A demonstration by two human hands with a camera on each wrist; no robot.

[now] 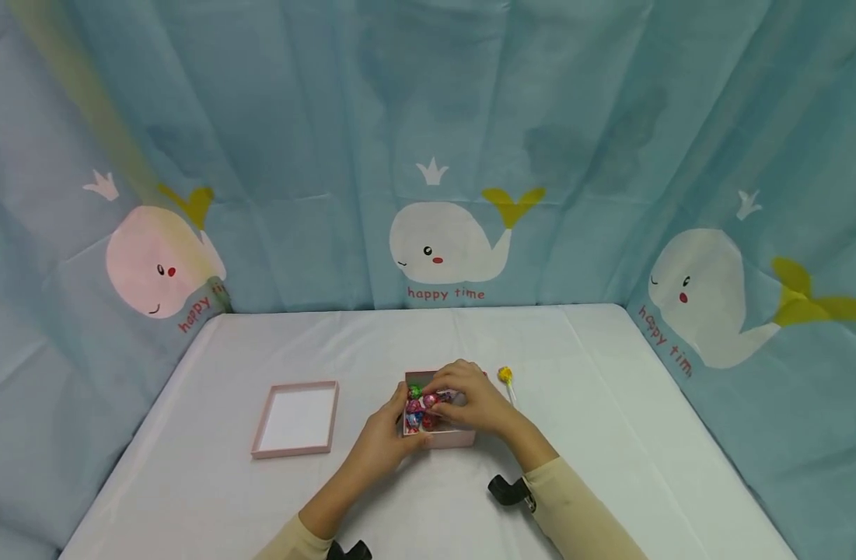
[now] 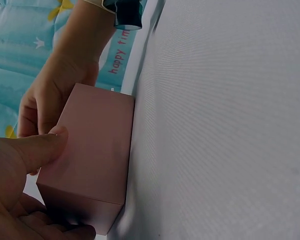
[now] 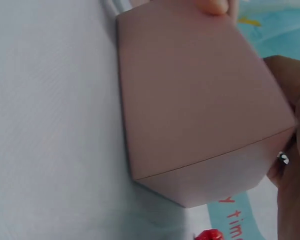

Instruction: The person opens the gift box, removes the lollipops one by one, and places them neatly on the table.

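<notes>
A small pink cardboard box [image 1: 450,438] filled with bright foil-wrapped sweets [image 1: 422,404] stands on the white-covered worktop [image 1: 609,435] between the two hands. The left hand [image 1: 389,435] grips the box's near left corner, thumb pressed on its side wall. The right hand [image 1: 473,404] curls over the open top, fingers on the sweets. The matching pink lid [image 1: 296,418] lies left of the left hand; a yellow lollipop [image 1: 506,379] lies just beyond the right hand.
</notes>
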